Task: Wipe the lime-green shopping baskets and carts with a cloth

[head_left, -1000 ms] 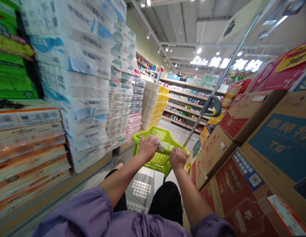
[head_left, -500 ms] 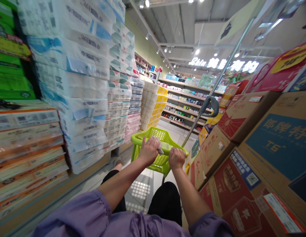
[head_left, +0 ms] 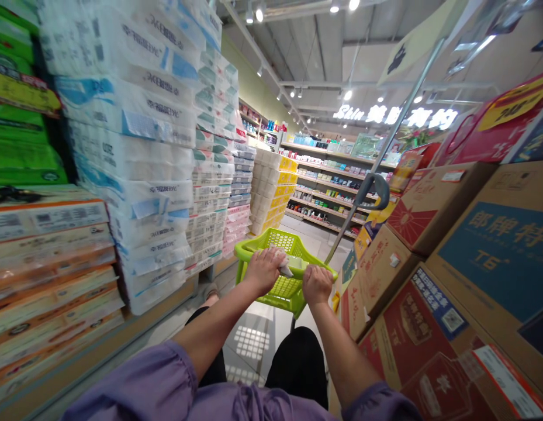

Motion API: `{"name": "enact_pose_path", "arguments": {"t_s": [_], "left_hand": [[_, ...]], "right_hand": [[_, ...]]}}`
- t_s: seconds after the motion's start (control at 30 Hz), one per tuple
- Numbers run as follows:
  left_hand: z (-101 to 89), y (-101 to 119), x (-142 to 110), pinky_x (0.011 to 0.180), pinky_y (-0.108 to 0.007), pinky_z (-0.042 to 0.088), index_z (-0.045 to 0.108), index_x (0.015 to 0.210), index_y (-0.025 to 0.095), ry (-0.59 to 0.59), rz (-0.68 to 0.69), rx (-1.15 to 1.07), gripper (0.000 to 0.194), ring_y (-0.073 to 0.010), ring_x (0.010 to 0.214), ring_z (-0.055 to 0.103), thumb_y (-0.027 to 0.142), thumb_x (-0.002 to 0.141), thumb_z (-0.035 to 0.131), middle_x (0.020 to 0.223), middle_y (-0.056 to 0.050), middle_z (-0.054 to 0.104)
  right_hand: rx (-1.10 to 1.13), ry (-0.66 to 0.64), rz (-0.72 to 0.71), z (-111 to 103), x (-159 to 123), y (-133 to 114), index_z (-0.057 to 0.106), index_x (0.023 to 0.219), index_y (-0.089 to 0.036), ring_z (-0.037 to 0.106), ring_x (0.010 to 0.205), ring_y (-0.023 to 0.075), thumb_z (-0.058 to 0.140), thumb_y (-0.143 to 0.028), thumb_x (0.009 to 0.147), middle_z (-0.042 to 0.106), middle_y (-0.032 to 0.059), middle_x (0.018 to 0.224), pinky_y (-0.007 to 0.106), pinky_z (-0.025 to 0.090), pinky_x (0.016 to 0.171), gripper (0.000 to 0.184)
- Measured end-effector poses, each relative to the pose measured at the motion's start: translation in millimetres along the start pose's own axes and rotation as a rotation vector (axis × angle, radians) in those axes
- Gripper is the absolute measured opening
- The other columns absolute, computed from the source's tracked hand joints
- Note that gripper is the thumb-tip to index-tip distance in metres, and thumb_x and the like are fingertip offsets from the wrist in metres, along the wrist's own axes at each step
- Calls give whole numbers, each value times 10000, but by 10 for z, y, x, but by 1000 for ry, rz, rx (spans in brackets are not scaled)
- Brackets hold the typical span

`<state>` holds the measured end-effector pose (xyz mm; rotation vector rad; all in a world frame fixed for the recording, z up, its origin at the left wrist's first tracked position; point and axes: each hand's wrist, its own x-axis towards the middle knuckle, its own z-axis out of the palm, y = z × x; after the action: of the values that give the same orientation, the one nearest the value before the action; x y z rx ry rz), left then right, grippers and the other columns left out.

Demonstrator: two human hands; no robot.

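Observation:
In front of me is a lime-green plastic shopping cart [head_left: 282, 238] with a latticed basket. My left hand [head_left: 261, 273] lies closed over the left part of its handle [head_left: 300, 268]. A crumpled whitish tissue [head_left: 283, 262] sticks out from under those fingers, on the thumb side. On the right part of the handle, my right hand [head_left: 317, 285] is wrapped in a fist. The handle's underside and the fingertips beneath it are hidden from me.
Tall stacks of wrapped tissue packs [head_left: 152, 152] line the left side. Cardboard cartons [head_left: 486, 257] rise close on the right, beside a metal sign pole [head_left: 363, 187]. Stocked shelves [head_left: 328, 175] stand across the far end of the tiled aisle.
My left fingers, earlier partly raised and spread, have settled around the handle. The view has shifted slightly; both hands remain on the cart.

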<state>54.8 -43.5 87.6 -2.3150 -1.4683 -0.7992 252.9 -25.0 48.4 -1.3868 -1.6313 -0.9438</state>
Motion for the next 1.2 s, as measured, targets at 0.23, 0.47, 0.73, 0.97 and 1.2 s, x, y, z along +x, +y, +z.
{"name": "enact_pose_path", "arguments": {"t_s": [0.23, 0.47, 0.73, 0.97, 1.2], "left_hand": [[45, 9, 18, 1098, -484, 293, 473, 1324, 215, 34, 22, -2, 443, -284, 1319, 390, 295, 889, 472, 1427, -115, 460], [8, -11, 77, 1043, -560, 333, 508, 1296, 270, 8, -74, -14, 429, -293, 1231, 491, 465, 951, 343, 1358, -100, 536], [-9, 51, 93, 1155, -526, 207, 560, 1212, 249, 82, 83, -40, 363, -282, 1356, 347, 382, 877, 526, 1320, -77, 557], [32, 54, 166, 1093, -421, 360, 541, 1199, 158, 5, 138, -75, 324, -235, 1221, 489, 216, 890, 466, 1244, -111, 583], [-31, -67, 242, 1028, -378, 414, 496, 1281, 198, 90, 21, -131, 392, -197, 1160, 512, 148, 907, 388, 1273, -86, 563]], "right_hand": [[-15, 23, -2, 19, -1, 1, 578, 674, -189, 484, 674, 181, 383, -220, 944, 592, 29, 645, 337, 277, 751, 335], [-8, 14, -7, 30, 0, 21, 583, 682, -192, 488, 677, 186, 383, -214, 944, 601, 33, 650, 339, 274, 744, 330], [6, 2, 7, 1, 14, 2, 572, 678, -194, 487, 676, 182, 370, -227, 955, 593, 31, 648, 336, 277, 745, 345], [13, -3, 17, -1, 11, 8, 569, 671, -192, 477, 678, 177, 384, -221, 947, 579, 27, 644, 334, 272, 738, 334], [34, 0, 19, 9, 4, 10, 586, 705, -194, 477, 691, 181, 361, -219, 946, 596, 34, 669, 332, 273, 759, 331]]}}
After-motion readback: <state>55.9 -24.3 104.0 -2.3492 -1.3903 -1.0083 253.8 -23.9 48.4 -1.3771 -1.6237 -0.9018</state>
